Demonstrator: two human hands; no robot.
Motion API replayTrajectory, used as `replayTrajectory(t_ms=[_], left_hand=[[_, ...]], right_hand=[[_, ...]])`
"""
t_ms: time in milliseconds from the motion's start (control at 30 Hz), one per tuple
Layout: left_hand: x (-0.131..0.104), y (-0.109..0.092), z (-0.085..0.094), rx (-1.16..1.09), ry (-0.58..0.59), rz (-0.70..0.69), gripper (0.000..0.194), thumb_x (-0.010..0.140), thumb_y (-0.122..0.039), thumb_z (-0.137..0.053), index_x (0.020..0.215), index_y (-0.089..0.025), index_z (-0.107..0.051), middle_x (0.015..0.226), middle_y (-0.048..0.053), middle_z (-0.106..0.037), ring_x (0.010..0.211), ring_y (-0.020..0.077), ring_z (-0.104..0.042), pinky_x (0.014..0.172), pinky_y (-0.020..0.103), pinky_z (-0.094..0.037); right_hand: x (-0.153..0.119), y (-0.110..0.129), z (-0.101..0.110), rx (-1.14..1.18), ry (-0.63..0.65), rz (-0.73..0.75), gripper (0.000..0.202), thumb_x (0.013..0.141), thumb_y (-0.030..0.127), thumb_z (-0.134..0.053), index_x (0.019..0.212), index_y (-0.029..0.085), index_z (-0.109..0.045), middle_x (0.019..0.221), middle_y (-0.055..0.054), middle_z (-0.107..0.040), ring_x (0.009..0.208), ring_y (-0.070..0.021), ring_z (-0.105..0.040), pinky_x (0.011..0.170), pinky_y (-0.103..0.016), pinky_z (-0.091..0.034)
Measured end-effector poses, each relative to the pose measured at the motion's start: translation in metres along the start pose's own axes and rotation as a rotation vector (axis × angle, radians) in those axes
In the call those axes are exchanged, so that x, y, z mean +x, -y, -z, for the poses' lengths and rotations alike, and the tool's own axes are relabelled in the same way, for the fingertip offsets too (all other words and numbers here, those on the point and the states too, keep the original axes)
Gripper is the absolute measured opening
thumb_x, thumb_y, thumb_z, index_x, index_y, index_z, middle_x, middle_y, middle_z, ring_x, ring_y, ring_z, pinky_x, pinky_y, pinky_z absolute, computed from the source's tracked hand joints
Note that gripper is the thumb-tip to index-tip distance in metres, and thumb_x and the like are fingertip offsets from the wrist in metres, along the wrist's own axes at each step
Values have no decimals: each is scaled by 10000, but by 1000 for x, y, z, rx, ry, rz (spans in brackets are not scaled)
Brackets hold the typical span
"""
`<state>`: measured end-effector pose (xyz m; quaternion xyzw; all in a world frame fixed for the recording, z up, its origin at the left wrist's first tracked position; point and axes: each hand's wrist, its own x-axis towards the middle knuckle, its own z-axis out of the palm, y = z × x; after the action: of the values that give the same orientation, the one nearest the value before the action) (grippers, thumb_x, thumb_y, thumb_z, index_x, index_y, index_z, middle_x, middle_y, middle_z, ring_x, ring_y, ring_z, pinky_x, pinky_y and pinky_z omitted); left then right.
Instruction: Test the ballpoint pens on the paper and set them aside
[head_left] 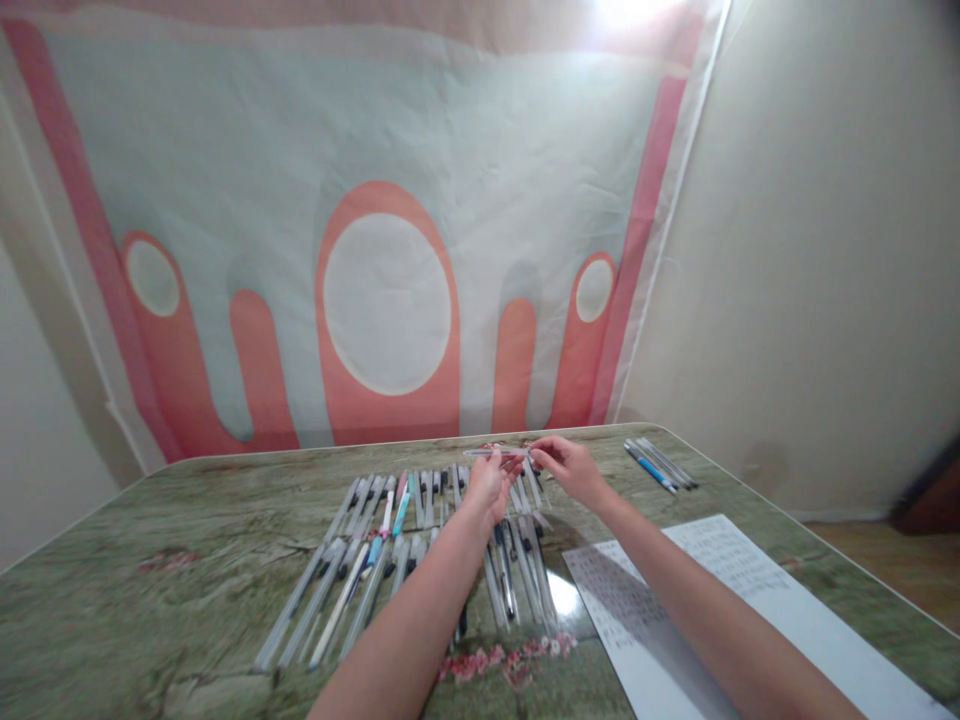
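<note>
Above the far rows on the table, my left hand (pixel 489 484) is closed on a slim clear pen (pixel 480 454), held roughly level. My right hand (pixel 566 465) pinches at the right end of the same pen with thumb and fingertips. Below and around my hands lie pens in two rows: a far row (pixel 427 497) and a near row (pixel 367 595), mostly clear-barrelled with dark caps or grips. Among them are a pink and white pen (pixel 388 510) and a turquoise pen (pixel 402 508). My left forearm hides part of both rows.
Sheets of handwritten paper (pixel 787 625) lie at the right, partly under my right forearm. A small group of pens, one of them a blue pen (pixel 649 467), rests at the far right of the patterned table (pixel 187 600). A printed cloth (pixel 480 250) hangs behind.
</note>
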<state>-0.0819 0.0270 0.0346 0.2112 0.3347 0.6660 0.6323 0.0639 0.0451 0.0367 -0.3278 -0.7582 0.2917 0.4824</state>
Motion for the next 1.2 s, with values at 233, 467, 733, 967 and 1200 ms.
replayTrajectory(t_ms=[233, 467, 733, 967, 1200], left_hand=[[-1, -1, -2, 19, 19, -32, 75, 846, -181, -412, 786, -152, -447, 719, 64, -600, 646, 120, -592, 676, 259, -451], [-7, -1, -6, 59, 24, -36, 66, 830, -213, -451, 791, -160, -450, 721, 56, -600, 650, 126, -586, 678, 264, -440], [-9, -3, -7, 66, 5, -51, 55, 835, -206, -442, 791, -173, -442, 725, 53, -599, 660, 128, -589, 678, 260, -435], [-10, -2, -8, 67, 27, -50, 47, 836, -200, -433, 800, -170, -438, 727, 55, -604, 660, 134, -591, 680, 267, -435], [-9, -2, -8, 73, 35, -58, 34, 833, -182, -434, 802, -169, -439, 727, 51, -601, 662, 132, -592, 676, 267, -437]], right_hand=[[0, -2, 2, -83, 7, 25, 251, 800, 361, -482, 931, 175, -589, 781, -47, -637, 670, -151, -602, 637, -267, -471], [-1, 2, 0, -312, 1, 36, 367, 865, 396, -342, 686, 168, -567, 590, -8, -565, 536, -110, -503, 544, -222, -398], [0, 5, 3, -243, 16, 72, 260, 823, 402, -432, 824, 172, -553, 696, -19, -579, 610, -124, -497, 553, -229, -393], [0, 1, 3, -183, 80, 6, 347, 859, 425, -339, 756, 170, -550, 623, 0, -558, 545, -109, -495, 523, -217, -386], [0, 1, 3, -248, 76, 44, 365, 858, 428, -346, 674, 172, -531, 596, 4, -540, 544, -106, -481, 539, -219, -381]])
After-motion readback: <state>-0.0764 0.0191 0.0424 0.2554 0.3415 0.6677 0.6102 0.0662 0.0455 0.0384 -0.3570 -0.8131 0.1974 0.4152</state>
